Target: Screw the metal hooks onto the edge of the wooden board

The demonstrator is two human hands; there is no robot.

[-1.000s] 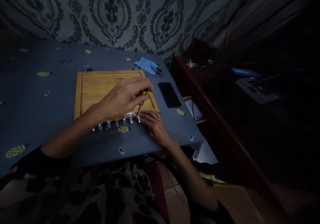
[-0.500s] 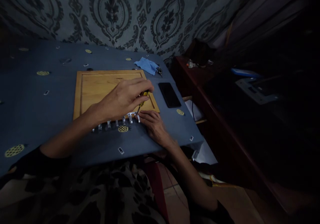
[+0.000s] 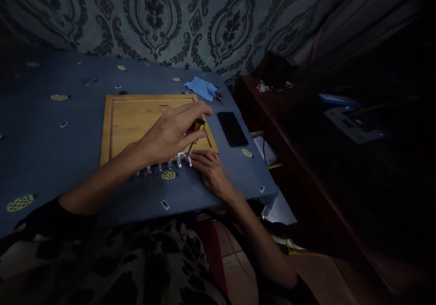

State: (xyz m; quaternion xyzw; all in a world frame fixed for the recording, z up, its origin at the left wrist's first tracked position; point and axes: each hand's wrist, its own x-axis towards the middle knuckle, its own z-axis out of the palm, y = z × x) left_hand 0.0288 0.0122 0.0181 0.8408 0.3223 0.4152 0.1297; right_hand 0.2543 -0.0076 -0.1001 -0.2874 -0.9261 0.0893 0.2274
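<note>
My left hand (image 3: 166, 132) is above the near right part of a wooden board (image 3: 136, 114). It holds a screwdriver (image 3: 199, 125) with a yellow and black handle, thumb against the handle and index finger stretched out above it. The shaft slants down to a metal hook rail (image 3: 179, 160) lying along the board's near edge, its silvery hooks pointing towards me. My right hand (image 3: 211, 171) grips the rail's right end, its fingers close together beside the screwdriver tip. My left forearm covers the rail's left part.
Right of the board lies a black phone (image 3: 232, 129). A blue cloth (image 3: 201, 88) and a small dark metal item (image 3: 219, 96) sit behind it. Past the blue-covered table's right edge is a dark red wooden surface (image 3: 272, 110). A patterned curtain (image 3: 190, 23) hangs at the back.
My left index finger has lifted and the grip has loosened, showing more of the screwdriver handle. My right hand stays at the rail's end.
</note>
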